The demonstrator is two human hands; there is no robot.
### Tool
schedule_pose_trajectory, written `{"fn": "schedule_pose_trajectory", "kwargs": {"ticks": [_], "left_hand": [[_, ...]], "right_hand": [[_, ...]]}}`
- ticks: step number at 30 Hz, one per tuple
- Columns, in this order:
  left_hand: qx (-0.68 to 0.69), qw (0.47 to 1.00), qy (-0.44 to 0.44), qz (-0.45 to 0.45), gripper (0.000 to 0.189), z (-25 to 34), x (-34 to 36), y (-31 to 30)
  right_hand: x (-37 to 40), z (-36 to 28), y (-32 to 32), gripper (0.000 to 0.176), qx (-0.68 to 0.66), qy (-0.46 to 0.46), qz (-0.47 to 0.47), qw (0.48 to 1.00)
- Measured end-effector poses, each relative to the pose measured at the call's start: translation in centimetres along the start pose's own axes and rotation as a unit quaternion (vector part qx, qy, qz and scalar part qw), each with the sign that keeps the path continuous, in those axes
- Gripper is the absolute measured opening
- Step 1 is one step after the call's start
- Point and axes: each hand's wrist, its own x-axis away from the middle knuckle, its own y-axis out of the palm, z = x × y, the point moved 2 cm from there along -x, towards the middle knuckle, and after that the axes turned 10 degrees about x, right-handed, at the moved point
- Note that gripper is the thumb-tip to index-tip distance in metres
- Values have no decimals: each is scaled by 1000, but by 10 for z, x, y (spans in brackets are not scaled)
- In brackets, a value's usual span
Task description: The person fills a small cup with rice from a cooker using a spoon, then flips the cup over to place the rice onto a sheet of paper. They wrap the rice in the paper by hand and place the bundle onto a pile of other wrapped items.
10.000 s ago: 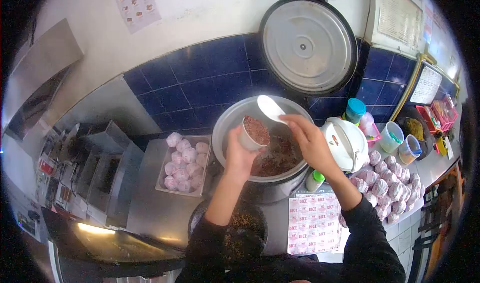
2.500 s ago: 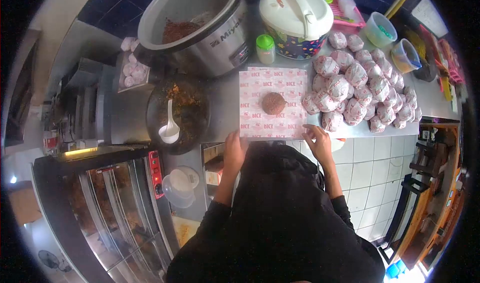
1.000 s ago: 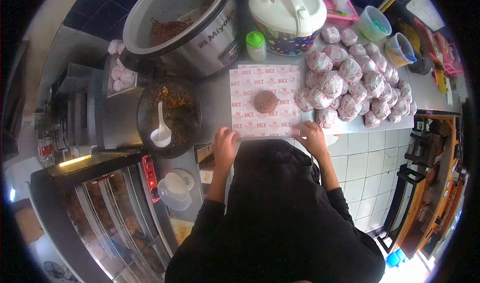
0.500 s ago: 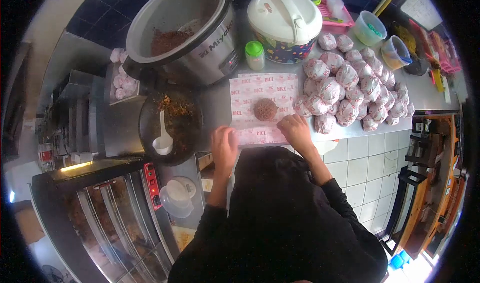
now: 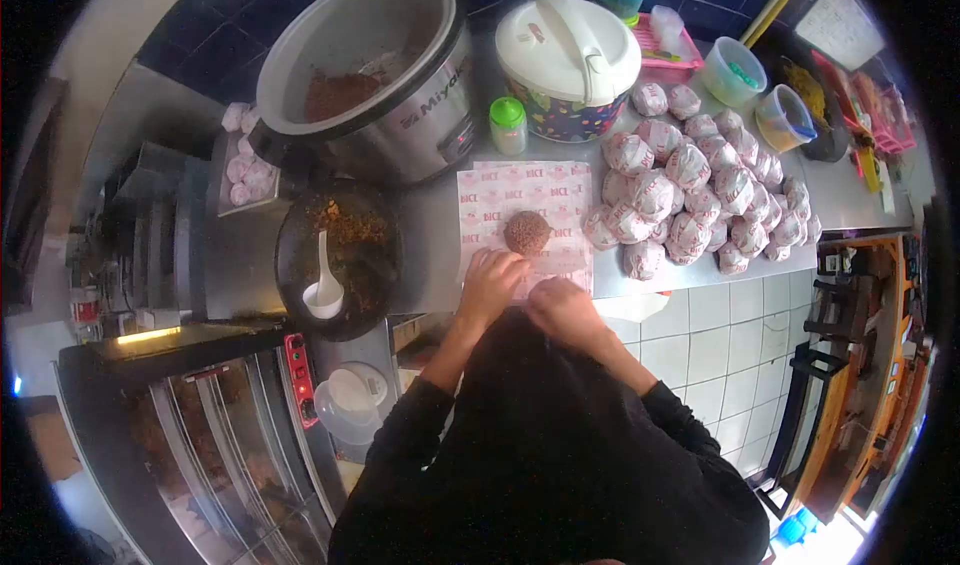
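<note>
A round mound of brown rice [image 5: 527, 232] sits on a sheet of white wrapping paper [image 5: 482, 187] with pink-red print, one of a stack lying at the counter's front edge. My left hand [image 5: 490, 287] has its fingers bent over the near edge of the top sheet, just below the mound. Beside it, my right hand [image 5: 565, 313] also has its fingers closed on that near edge. The fingertips partly hide the paper they hold. To the right, several wrapped balls [image 5: 690, 170] in the same paper are piled up.
A large cooker [image 5: 390, 95] with brown rice inside stands at the back left. Before it, a dark pan [image 5: 370, 255] holds food bits and a white scoop [image 5: 323, 295]. A green-capped bottle [image 5: 509, 130] and a white-lidded rice container [image 5: 565, 55] stand behind the paper.
Both hands have moved inward toward each other at the sheet's near edge, close to the rice mound. The near edge now appears lifted. The view has shifted slightly.
</note>
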Motion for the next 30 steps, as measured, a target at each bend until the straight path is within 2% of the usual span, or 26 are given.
{"fn": "schedule_pose_trajectory", "kwargs": {"ticks": [1,3,4,5,7,8,9,11,12,13,14,15,16,17,18,19,20,21,22,23,25,26,30], "left_hand": [[2,1000,4,-2,20,1,1,-1],[27,999,11,-14,22,4,1,-5],[26,999,20,-23,23,3,4,-4],[22,999,23,-18,23,2,7,-4],[47,998,19,-25,22,3,15,0],[44,998,17,-28,21,4,20,2],[44,999,18,-24,21,5,24,2],[72,997,-6,-39,20,5,32,1],[69,997,-4,-34,20,6,35,0],[62,997,5,-43,20,8,39,0],[55,997,13,-52,20,9,42,0],[53,997,12,-49,20,8,48,2],[59,994,-39,-86,24,4,54,10],[67,986,-91,-120,28,2,56,17],[108,991,-56,-52,22,23,43,-4],[108,991,-60,-46,22,21,46,1],[91,994,-49,-45,21,16,51,8],[71,996,-36,-45,21,12,53,11],[67,996,-36,-40,21,12,53,10],[56,997,-31,-47,20,13,53,10],[43,997,-28,-51,20,13,50,5],[54,997,-30,-48,21,14,48,3],[51,995,-58,-67,21,14,43,0]], "right_hand": [[3,1,16,29,1,4,2,1000],[3,5,45,32,130,-61,40,989],[0,6,50,41,135,-22,-87,987],[-2,6,50,41,139,-26,-82,987],[-4,4,47,42,28,22,-123,992],[-4,4,47,44,46,43,-172,983],[-6,1,41,44,49,42,-172,983],[-7,-4,35,34,45,61,-215,974],[-3,-3,36,28,55,3,-188,981],[-11,-6,19,28,59,-1,-186,981],[-15,-12,0,24,-88,-52,-234,967],[-20,-22,-25,21,-234,-100,-278,926],[-35,-27,-55,17,-251,-114,-176,945],[-46,-17,-57,15,-107,-27,-137,984],[-63,11,-48,18,-46,-49,-64,996],[-82,54,-22,22,7,-18,-32,999],[-106,56,-40,25,-14,93,4,996],[-123,72,-37,29,57,86,39,994],[-138,89,-27,42,107,105,3,989],[-148,99,-19,42,108,100,6,989],[-163,106,-12,59,196,82,-22,977],[-169,110,-7,74,223,85,-60,969],[-189,117,-5,78,270,105,-117,950]]}}
